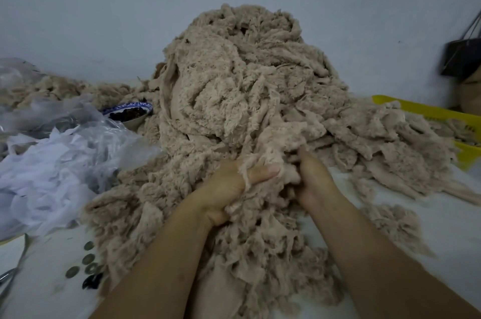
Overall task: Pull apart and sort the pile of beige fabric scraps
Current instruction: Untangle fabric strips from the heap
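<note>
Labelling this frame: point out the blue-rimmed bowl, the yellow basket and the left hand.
blue-rimmed bowl (134, 124), head view, white outer wall.
yellow basket (426, 110), head view, far rim.
left hand (226, 186), head view, back of the hand.

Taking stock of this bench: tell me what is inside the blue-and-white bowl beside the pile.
Small dark pieces, too blurred to identify, fill the bowl and cover its bottom. Clear plastic overlaps its lower left side.

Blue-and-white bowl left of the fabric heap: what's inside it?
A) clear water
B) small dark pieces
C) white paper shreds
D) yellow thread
B: the blue-and-white bowl holds a heap of small dark pieces and sits tucked against the beige fabric pile.
</note>
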Available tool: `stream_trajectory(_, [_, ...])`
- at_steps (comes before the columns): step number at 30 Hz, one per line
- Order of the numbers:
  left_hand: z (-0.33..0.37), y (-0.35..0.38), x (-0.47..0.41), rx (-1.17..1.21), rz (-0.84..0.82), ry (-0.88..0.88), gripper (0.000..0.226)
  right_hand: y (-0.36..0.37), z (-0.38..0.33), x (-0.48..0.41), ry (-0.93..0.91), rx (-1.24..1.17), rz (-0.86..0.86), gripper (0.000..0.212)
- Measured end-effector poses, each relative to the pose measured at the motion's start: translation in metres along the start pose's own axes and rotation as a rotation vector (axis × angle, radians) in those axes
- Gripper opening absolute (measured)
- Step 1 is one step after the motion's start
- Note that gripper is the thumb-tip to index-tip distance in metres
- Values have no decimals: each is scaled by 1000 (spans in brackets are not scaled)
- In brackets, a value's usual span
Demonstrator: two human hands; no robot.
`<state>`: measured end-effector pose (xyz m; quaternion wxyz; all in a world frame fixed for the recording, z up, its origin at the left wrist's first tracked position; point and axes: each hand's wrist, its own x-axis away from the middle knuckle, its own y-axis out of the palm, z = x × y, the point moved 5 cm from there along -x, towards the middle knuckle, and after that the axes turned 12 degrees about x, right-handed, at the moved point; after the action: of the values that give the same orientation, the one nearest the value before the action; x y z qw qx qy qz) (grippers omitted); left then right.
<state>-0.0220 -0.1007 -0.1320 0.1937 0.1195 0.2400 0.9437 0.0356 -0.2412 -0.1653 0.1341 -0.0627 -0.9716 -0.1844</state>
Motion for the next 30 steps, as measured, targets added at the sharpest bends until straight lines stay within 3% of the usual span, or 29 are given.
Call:
stream_trajectory(3, [1, 1, 2, 72, -76, 30, 34, -17, -13, -5, -28, -111, 22, 32])
stream_trajectory(7, [0, -1, -5, 107, 52, 94, 39, 17, 0, 13, -71, 100, -212, 42])
stream_trajectory(10, [6, -6, -6, 157, 97, 189, 43, 32, 7, 20, -109, 194, -332, 69])
stream_trajectory(15, [12, -15, -8, 245, 186, 282, 28, 19, -7, 21, -334, 462, -134, 40])
stream_trajectory(20, [10, -17, -9, 13, 278, 336, 27, 31, -12, 30, -610, 819, -147, 32])
stream_trajectory(23, [11, -17, -8, -33, 312, 356, 34, 26, -22, 38, -711, 745, -81, 38])
stream_trajectory(25, [11, -16, -7, -113, 310, 373, 24, 23, -27, 41, -684, 618, -108, 39])
stream_trajectory(27, [11, -13, -6, -261, 291, 390, 9, 27, -28, 44, -684, 658, -168, 44])
stream_trajectory(30, [8, -7, -6, -311, 236, 377, 12, 30, -23, 40, -693, 758, -113, 39])
